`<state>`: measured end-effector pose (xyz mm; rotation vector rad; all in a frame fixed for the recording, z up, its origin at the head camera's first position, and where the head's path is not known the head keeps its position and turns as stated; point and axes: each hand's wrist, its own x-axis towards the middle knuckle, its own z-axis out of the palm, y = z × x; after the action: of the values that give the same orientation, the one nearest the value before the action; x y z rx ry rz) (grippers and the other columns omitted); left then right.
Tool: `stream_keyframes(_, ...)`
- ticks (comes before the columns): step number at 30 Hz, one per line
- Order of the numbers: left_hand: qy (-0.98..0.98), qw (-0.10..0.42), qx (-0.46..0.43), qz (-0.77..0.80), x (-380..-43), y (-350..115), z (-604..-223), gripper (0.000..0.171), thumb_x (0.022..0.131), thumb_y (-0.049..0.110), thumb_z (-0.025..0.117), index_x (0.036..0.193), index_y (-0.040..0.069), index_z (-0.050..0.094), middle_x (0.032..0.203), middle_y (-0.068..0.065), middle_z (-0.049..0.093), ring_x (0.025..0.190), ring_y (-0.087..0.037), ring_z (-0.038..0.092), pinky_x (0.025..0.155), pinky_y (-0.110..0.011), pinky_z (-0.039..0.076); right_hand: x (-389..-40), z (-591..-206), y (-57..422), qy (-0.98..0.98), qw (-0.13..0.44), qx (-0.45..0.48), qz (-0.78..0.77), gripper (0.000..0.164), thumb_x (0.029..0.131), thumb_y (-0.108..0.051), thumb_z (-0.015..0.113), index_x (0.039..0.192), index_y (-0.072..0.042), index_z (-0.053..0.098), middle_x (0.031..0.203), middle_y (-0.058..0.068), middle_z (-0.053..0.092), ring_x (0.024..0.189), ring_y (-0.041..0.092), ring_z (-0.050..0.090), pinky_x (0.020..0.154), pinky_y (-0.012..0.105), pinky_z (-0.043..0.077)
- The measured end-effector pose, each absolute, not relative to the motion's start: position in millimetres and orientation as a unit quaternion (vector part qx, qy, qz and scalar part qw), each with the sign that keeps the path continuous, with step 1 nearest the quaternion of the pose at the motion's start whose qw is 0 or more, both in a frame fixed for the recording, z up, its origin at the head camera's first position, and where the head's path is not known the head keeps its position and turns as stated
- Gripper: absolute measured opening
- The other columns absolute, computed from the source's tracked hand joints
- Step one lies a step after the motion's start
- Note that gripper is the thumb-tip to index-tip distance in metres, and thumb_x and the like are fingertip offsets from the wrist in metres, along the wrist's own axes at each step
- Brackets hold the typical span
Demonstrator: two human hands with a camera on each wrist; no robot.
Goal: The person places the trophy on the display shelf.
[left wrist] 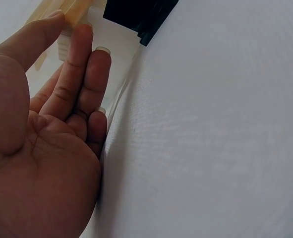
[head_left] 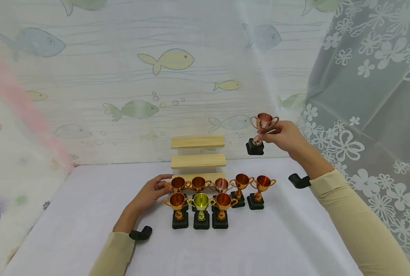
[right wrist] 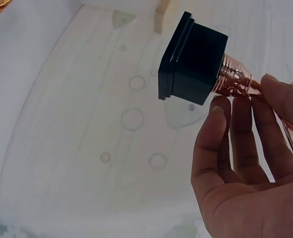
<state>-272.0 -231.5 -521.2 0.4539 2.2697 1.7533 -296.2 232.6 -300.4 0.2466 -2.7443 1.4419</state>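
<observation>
My right hand (head_left: 285, 136) pinches the stem of a rose-gold toy trophy (head_left: 264, 122) with a black base, holding it in the air right of the wooden stand. In the right wrist view the black base (right wrist: 196, 59) points away from the fingers. My left hand (head_left: 154, 191) holds the left end of the lowest step of a three-step wooden stand (head_left: 198, 161). Its thumb and fingers meet the wood (left wrist: 77, 12) in the left wrist view. Beside that hand stand bronze-coloured trophies (head_left: 177, 201) and a gold trophy (head_left: 201, 201), which partly hide the stand's lowest step.
Two orange-red trophies (head_left: 262, 184) (head_left: 242, 181) stand right of the front group. A rose-gold trophy (head_left: 222, 184) is in the rear row. White cloth (head_left: 260, 245) covers the table. A fish-print curtain (head_left: 177, 88) hangs behind, and a flowered lace curtain (head_left: 374, 115) on the right.
</observation>
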Motion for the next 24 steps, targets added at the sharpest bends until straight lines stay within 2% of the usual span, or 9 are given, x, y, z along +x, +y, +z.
stream_keyframes(4, 0.777, 0.12, 0.153, 0.599, -272, -231, -521, 0.055, 0.096, 0.026, 0.068, 0.146, 0.017, 0.046, 0.116, -0.01, 0.07, 0.109, -0.021, 0.067, 0.097, -0.026, 0.045, -305, -296, 219, -0.881, 0.008, 0.082, 0.466, 0.036, 0.091, -0.025, 0.075, 0.116, 0.0, 0.069, 0.119, 0.017, 0.065, 0.103, 0.027, 0.06, 0.093, 0.048, 0.043)
stream_keyframes(12, 0.779, 0.119, 0.15, 0.597, -272, -232, -521, 0.055, 0.097, 0.024, 0.067, 0.146, 0.017, 0.045, 0.116, -0.01, 0.07, 0.108, -0.022, 0.067, 0.101, -0.035, 0.044, -324, -289, 192, -0.877, -0.002, 0.1, 0.469, 0.031, 0.091, -0.022, 0.075, 0.113, 0.0, 0.07, 0.119, 0.017, 0.065, 0.103, 0.034, 0.06, 0.087, 0.043, 0.045)
stream_keyframes(20, 0.773, 0.112, 0.167, 0.602, -273, -233, -523, 0.055, 0.097, 0.022, 0.068, 0.146, 0.013, 0.046, 0.112, -0.011, 0.071, 0.107, -0.022, 0.068, 0.096, -0.026, 0.046, -338, -288, 161, -0.872, -0.005, 0.104, 0.479, 0.028, 0.089, -0.018, 0.076, 0.11, 0.001, 0.071, 0.119, 0.014, 0.062, 0.103, 0.03, 0.06, 0.085, 0.042, 0.048)
stream_keyframes(24, 0.768, 0.116, 0.164, 0.608, -273, -232, -523, 0.055, 0.095, 0.026, 0.07, 0.145, 0.016, 0.047, 0.112, -0.011, 0.07, 0.107, -0.023, 0.068, 0.095, -0.025, 0.046, -346, -290, 146, -0.872, -0.014, 0.099, 0.48, 0.028, 0.089, -0.018, 0.076, 0.11, -0.001, 0.072, 0.122, 0.013, 0.059, 0.104, 0.03, 0.06, 0.086, 0.043, 0.049)
